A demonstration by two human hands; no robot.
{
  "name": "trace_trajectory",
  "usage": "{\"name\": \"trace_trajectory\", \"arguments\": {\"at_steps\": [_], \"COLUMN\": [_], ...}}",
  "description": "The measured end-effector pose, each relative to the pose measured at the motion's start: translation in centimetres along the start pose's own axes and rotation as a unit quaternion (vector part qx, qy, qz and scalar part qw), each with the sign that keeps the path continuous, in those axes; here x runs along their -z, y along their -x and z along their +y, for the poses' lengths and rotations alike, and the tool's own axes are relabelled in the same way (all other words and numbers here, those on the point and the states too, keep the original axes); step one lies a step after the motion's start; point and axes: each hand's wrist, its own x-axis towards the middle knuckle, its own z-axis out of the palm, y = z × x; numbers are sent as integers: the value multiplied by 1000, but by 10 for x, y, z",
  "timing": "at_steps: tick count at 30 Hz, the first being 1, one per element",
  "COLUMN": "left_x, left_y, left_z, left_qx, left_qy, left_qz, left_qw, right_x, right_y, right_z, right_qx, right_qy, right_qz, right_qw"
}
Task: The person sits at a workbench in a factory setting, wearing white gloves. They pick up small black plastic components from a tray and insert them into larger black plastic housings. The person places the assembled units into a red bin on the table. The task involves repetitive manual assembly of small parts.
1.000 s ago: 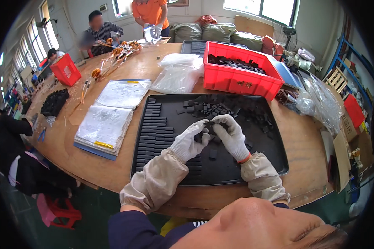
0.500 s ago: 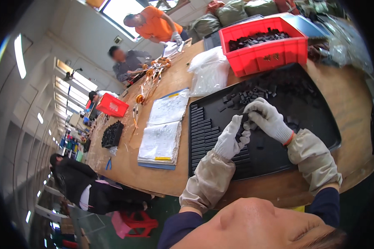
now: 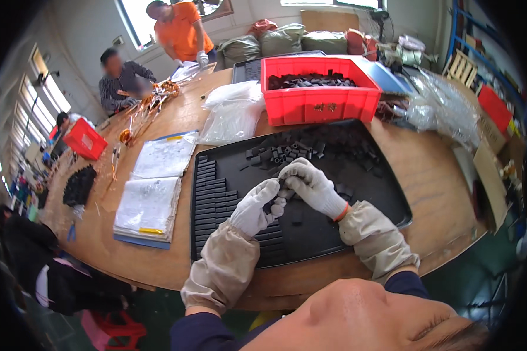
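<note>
My left hand (image 3: 253, 207), in a white knit glove, is closed with dark pieces showing between its curled fingers. My right hand (image 3: 314, 187), gloved likewise with an orange cuff edge, pinches at the left fingertips, where a small black piece is mostly hidden. Both hands are over a large black tray (image 3: 334, 238). Small black tubes (image 3: 212, 202) lie side by side in stepped columns along the tray's left side, partly behind my left hand. Loose black tubes (image 3: 284, 153) are heaped beyond my hands, some with open ends showing.
A red bin (image 3: 322, 108) of black pieces stands behind the tray, beside clear plastic bags (image 3: 231, 117). Left of the tray lies an open stack of papers (image 3: 149, 199). Co-workers (image 3: 184, 32) are at the table's far left; sacks (image 3: 281, 41) line the wall.
The whole view has swung, so the tray, bin and hands appear further left and more of the room's right side shows. My hands keep nearly the same pose over the tray.
</note>
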Motion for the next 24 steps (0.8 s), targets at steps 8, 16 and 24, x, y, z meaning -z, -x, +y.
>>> {"name": "trace_trajectory", "arguments": {"at_steps": [8,16,24], "left_x": [11,15,12], "left_y": [0,-3,-2], "left_z": [-2,-5,-7], "left_qx": [-14,-63,-87], "left_qy": [-56,-66,-177], "left_qz": [14,69,79], "left_qw": [998,993,977], "right_x": [-6,-10,-10], "right_y": [2,2,3], "right_z": [-1,-8,-7], "right_qx": [-43,-105,-53], "right_qy": [0,-85,-61], "right_qz": [-11,60,20], "right_qw": [999,989,997]}}
